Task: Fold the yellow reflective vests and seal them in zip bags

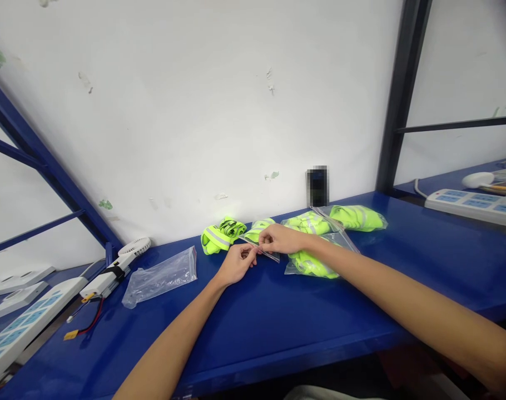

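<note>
Both my hands meet at the top edge of a clear zip bag (272,256) that has a neon yellow reflective vest (259,229) in it. My left hand (237,263) pinches the bag's edge from the left, thumb against fingers. From the right, my right hand (278,239) pinches the same edge and hides part of the bag. Whether the seal is closed I cannot tell. Just beyond my left hand lies a loose, rolled neon yellow vest (222,236). Beside my right hand and forearm are several bagged neon vests (313,265).
An unfilled clear zip bag (163,278) lies on the blue table (236,333) to the left. Farther left are a white handheld fan (128,253) with wired connectors and a power strip (31,322). A dark, pixelated object (317,188) stands against the wall. Another power strip (478,203) is at right.
</note>
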Demonstrator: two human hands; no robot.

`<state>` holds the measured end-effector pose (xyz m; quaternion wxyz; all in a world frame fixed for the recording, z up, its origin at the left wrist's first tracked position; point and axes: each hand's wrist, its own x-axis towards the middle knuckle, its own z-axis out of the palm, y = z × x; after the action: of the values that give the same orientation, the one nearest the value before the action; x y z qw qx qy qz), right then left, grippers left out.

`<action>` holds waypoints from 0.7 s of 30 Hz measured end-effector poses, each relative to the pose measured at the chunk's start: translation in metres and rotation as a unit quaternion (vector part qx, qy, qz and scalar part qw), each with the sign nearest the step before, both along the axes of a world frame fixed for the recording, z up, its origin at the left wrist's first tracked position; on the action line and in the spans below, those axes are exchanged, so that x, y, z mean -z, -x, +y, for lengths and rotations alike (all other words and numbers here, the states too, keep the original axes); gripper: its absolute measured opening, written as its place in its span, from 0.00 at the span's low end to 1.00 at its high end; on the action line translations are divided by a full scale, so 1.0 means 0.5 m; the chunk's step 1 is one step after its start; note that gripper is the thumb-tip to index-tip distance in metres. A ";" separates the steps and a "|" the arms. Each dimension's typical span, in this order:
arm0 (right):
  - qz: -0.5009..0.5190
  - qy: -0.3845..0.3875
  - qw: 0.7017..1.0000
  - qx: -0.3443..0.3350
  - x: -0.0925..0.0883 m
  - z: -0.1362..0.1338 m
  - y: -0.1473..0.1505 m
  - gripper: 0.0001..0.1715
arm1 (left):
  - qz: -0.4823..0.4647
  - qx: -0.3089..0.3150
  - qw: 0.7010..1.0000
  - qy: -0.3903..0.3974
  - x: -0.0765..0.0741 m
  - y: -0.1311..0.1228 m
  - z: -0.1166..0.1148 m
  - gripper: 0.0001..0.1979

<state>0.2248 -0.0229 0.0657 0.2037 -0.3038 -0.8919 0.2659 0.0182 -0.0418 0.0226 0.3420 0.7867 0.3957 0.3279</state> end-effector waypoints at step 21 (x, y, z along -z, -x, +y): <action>0.058 -0.334 0.924 0.175 0.014 0.034 -0.034 0.17 | 0.102 -0.085 0.929 -0.344 -0.018 -0.007 -0.023 0.09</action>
<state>0.2417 -0.0061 0.0587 0.3879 -0.3538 -0.8482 -0.0706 0.0219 -0.0532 0.0318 -0.0216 0.8488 0.3570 0.3895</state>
